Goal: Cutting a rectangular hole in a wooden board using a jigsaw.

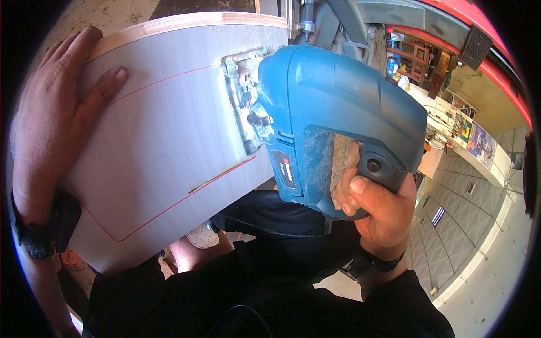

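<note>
A blue jigsaw (304, 112) rests with its metal shoe on a grey-faced wooden board (169, 118). My right hand (377, 205) is wrapped round its loop handle, the thumb folded over the near side. The blade is hidden under the tool's body. Red lines with a rounded corner are drawn on the board, and a thin dark slit (205, 185) runs along the nearer line, just left of the saw. At the board's left end my left hand (62, 101) grips it, the fingers over the far edge and the thumb on the grey face.
My dark-clothed legs (270, 217) are below the board. Behind the saw stands grey metal machinery (346, 22). Over at the right is a long cluttered white bench (479, 152) beside a tiled floor (451, 203). A red beam (501, 62) curves along the upper right.
</note>
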`<state>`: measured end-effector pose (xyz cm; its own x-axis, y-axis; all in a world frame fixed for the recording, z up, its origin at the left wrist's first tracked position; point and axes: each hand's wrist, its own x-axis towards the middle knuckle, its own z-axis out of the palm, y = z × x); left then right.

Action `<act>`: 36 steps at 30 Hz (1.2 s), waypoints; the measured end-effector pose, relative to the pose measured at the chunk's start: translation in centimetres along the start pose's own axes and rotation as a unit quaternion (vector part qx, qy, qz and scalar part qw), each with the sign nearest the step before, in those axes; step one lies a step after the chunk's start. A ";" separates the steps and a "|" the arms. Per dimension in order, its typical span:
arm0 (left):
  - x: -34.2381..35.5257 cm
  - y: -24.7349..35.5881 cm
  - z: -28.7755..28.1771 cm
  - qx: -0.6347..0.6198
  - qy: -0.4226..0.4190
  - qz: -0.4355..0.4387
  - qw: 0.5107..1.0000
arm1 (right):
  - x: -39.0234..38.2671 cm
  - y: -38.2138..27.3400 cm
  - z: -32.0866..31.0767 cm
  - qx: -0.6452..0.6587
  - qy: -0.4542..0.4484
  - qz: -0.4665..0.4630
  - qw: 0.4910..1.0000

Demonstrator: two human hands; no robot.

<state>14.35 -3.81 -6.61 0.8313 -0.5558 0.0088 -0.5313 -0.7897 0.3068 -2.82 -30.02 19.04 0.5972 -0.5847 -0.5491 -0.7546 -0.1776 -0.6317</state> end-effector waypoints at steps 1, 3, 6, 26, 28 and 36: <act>0.1 0.0 -0.1 -0.013 -0.008 -0.009 1.000 | 0.0 0.0 0.0 -0.003 -0.003 0.002 1.000; 0.2 0.3 -0.6 0.001 -0.015 0.004 1.000 | -0.1 0.0 -0.1 -0.005 -0.005 0.012 1.000; 0.4 0.9 -1.4 0.014 -0.029 0.001 0.999 | -0.2 0.1 -0.2 -0.013 -0.003 0.004 1.000; 0.5 2.4 -3.6 0.011 -0.065 -0.006 0.998 | -0.1 0.4 -0.8 0.056 -0.024 0.033 0.998; 0.6 2.2 -3.3 0.011 -0.055 -0.004 0.998 | -0.1 0.4 -0.9 0.057 -0.026 0.033 0.998; 0.5 2.0 -2.9 -0.002 -0.053 -0.008 0.999 | 0.0 0.3 -0.8 0.068 -0.021 0.034 0.997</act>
<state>14.22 -4.91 -3.25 0.8176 -0.5675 -0.0975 -0.5168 -0.7979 0.3103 -3.29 -30.71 19.29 0.5585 -0.5582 -0.6136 -0.7516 -0.0275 -0.6591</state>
